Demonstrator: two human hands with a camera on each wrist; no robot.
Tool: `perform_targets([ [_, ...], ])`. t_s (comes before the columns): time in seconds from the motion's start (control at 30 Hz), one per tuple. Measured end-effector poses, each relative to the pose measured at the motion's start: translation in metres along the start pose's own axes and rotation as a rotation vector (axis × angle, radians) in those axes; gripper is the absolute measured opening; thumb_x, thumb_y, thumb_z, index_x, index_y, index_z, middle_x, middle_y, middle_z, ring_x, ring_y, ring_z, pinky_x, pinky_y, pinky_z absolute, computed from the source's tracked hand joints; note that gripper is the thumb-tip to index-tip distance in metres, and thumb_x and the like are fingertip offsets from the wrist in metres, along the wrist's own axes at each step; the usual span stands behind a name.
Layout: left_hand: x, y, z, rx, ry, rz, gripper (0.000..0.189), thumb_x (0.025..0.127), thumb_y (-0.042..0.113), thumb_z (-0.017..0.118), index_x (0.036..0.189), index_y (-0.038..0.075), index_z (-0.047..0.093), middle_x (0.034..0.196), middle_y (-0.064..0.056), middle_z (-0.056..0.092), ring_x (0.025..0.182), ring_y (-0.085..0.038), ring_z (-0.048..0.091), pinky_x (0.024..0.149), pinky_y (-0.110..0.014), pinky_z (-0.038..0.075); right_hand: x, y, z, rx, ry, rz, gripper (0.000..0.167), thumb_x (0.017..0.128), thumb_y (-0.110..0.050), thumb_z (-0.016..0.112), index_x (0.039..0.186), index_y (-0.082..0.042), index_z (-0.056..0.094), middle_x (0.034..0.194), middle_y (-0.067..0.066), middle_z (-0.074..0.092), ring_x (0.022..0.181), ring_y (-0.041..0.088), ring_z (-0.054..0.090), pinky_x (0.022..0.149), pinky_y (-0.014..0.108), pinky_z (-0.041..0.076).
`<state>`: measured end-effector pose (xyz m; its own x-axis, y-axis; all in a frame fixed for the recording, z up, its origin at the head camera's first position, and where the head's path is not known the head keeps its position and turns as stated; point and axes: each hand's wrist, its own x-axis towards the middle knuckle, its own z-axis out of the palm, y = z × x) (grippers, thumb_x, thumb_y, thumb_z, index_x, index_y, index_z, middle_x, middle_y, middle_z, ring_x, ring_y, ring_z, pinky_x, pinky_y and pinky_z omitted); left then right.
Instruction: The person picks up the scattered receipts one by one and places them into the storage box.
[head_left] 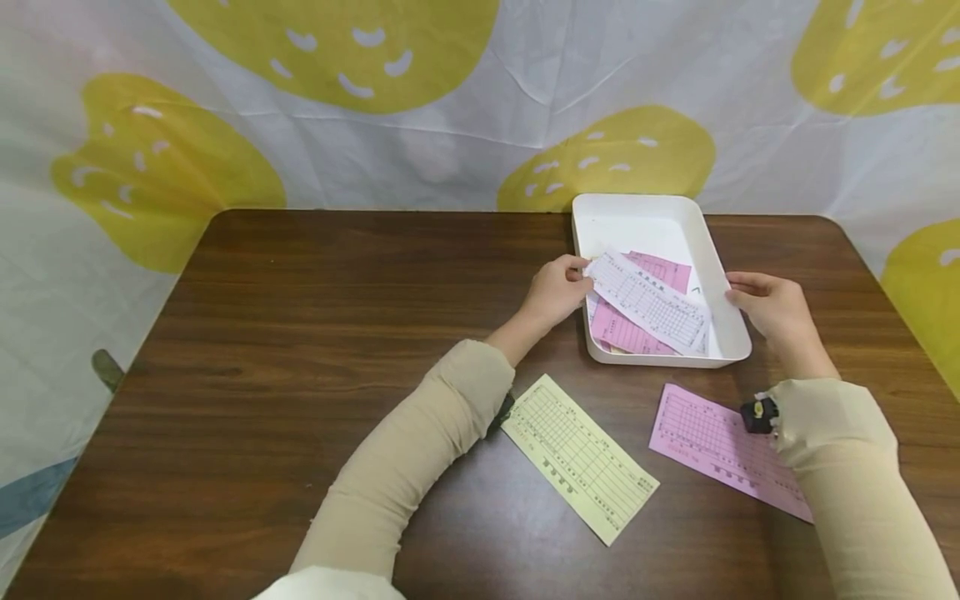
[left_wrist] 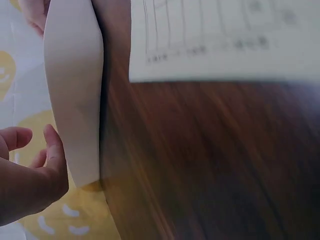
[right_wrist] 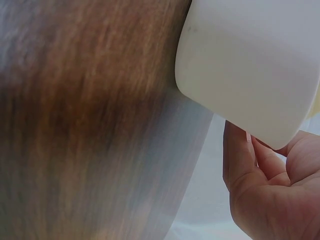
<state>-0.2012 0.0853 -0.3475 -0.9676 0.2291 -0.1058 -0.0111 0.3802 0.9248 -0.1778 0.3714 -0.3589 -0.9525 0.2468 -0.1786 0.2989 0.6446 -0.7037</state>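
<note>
A white tray (head_left: 678, 218) sits at the back right of the table. Inside it lie a white printed slip (head_left: 651, 302), slanting on top, and pink slips (head_left: 626, 329) beneath. My left hand (head_left: 557, 292) is at the tray's left rim, fingertips right by the top slip's upper left corner. In the left wrist view the thumb and fingers of this hand (left_wrist: 37, 165) stand apart, with no paper visible between them. On the opposite side, my right hand (head_left: 776, 312) holds the tray's right edge; in the right wrist view its fingers (right_wrist: 240, 150) are partly hidden behind the tray wall.
A yellow printed slip (head_left: 581, 458) lies on the table in front of the tray. To its right is a pink slip (head_left: 720, 446), partly under the right sleeve. A patterned curtain (head_left: 420, 158) hangs behind the table's back edge.
</note>
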Motion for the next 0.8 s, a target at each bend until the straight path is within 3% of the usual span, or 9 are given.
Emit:
perform_targets([
  [0.2,-0.004,-0.01,-0.024,-0.039,-0.066,-0.023,0.03,0.094,0.009,0.052,0.122,0.0,0.059,0.12,-0.018,0.064,0.098,-0.031,0.066,0.077,-0.027,0.06,-0.007,-0.008,-0.002,0.001,-0.009,0.007,0.048,0.098,-0.022,0.05,0.139,0.001,0.045,0.087,-0.023,0.05,0.079,-0.01,0.046,0.065,0.004,0.043],
  [0.33,-0.007,-0.017,-0.039,-0.031,-0.166,-0.047,0.032,0.094,0.007,0.05,0.124,-0.002,0.057,0.12,-0.021,0.063,0.09,-0.023,0.062,0.082,-0.03,0.059,-0.007,-0.007,-0.001,-0.012,-0.006,0.007,0.048,0.098,-0.023,0.049,0.139,0.001,0.045,0.099,-0.011,0.056,0.08,-0.009,0.047,0.065,0.004,0.043],
  [0.53,-0.016,-0.027,-0.053,0.081,-0.293,-0.022,0.03,0.095,0.008,0.052,0.122,-0.001,0.059,0.114,-0.019,0.064,0.083,-0.013,0.057,0.071,-0.02,0.056,-0.006,-0.007,0.0,-0.024,-0.008,0.015,0.048,0.098,-0.024,0.049,0.14,0.0,0.045,0.114,0.005,0.057,0.081,-0.008,0.047,0.066,0.005,0.043],
  [0.8,-0.032,-0.04,-0.063,0.171,-0.411,-0.006,0.03,0.093,0.008,0.052,0.121,0.0,0.06,0.102,-0.011,0.064,0.08,-0.01,0.056,0.069,-0.018,0.054,-0.007,-0.007,0.0,-0.026,-0.018,0.019,0.05,0.098,-0.026,0.048,0.141,-0.001,0.044,0.116,0.005,0.056,0.083,-0.007,0.047,0.068,0.005,0.042],
])
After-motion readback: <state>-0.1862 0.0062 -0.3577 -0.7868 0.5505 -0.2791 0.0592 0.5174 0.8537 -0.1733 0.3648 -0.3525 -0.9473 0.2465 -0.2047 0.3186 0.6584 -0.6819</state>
